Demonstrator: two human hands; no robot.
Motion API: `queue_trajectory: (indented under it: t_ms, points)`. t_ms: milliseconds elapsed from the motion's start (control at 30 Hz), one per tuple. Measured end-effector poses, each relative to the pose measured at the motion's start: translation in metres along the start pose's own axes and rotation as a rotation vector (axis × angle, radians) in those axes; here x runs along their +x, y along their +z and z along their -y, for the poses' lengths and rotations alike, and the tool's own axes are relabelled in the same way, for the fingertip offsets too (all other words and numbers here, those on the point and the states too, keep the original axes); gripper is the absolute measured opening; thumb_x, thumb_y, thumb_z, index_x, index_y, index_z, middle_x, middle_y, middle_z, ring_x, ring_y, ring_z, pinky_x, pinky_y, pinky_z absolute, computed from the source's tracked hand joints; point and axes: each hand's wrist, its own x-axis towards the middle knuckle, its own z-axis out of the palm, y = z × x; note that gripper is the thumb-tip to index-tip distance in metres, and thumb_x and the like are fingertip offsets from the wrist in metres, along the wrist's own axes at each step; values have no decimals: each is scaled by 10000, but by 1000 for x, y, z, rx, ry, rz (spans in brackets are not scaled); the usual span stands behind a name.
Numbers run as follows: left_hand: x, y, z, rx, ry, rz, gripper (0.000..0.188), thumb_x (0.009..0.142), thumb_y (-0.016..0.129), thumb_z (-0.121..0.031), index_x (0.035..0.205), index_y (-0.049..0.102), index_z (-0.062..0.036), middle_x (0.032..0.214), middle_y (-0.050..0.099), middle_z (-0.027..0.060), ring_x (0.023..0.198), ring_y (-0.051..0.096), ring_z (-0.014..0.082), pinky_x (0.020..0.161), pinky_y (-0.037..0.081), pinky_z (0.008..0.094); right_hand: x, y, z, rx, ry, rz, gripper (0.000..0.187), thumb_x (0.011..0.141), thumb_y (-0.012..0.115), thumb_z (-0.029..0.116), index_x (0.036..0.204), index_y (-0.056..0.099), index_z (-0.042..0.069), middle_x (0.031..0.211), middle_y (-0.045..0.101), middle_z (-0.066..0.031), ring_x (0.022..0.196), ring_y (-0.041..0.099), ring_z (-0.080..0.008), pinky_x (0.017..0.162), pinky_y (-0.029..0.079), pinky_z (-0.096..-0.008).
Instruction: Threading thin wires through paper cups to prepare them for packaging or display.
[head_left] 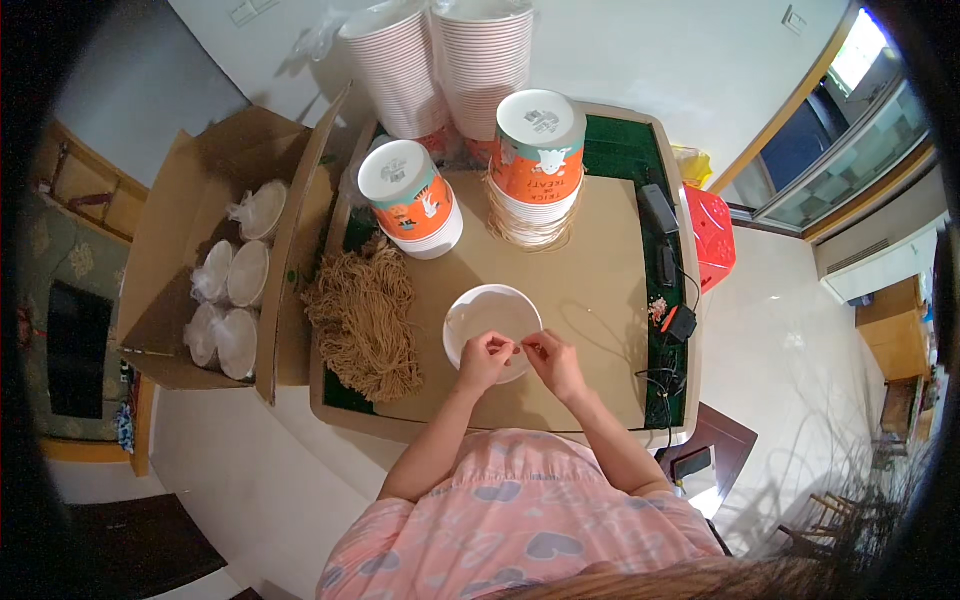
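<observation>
A round white paper bucket (pixel 466 312) stands open side up on the brown cardboard sheet in front of me. Over its near rim, my left hand (pixel 484 360) is closed in a pinch. Close to it on the right, my right hand (pixel 556 364) pinches too, its fingertips almost meeting the left ones. What lies between the fingers is too small to make out. Beyond the bucket, a nested stack of orange and green printed buckets (pixel 540 165) stands upside down with cord loops around its base. A shorter upside-down stack (pixel 408 205) is left of it.
A heap of tan cord (pixel 365 320) covers the table's left side. Tall stacks of white-rimmed buckets (pixel 482 60) lean at the wall. An open carton (pixel 165 260) holds several wrapped buckets. Black adapters and cables (pixel 658 212) line the right edge, near a red plastic stool (pixel 708 238).
</observation>
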Motion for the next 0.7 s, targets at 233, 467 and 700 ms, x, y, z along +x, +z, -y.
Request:
queue_trajectory:
  t_ms: [233,467,700]
  points:
    - [0,4,-4,-102,-88,55,128,796,596,-92,870,628,6,722,659,68,568,579,90,528,464,228,-1,-4,1,-85,-1,-13,89,763,618,39,850,605,26,789,607,-99,576,577,-173,530,465,-273]
    - [2,9,5,221,296,0,133,786,609,-105,843,647,10,708,648,52,593,580,85,520,463,231,-3,-4,-5,-138,-38,8,82,771,615,64,846,604,33,803,608,-106,581,588,-204,532,468,-284]
    - [1,-3,0,232,222,25,127,804,596,-118,834,649,-6,681,634,31,567,560,77,512,449,219,-1,-6,2,-146,-79,2,82,780,615,72,846,599,26,787,601,-110,572,582,-194,525,463,-283]
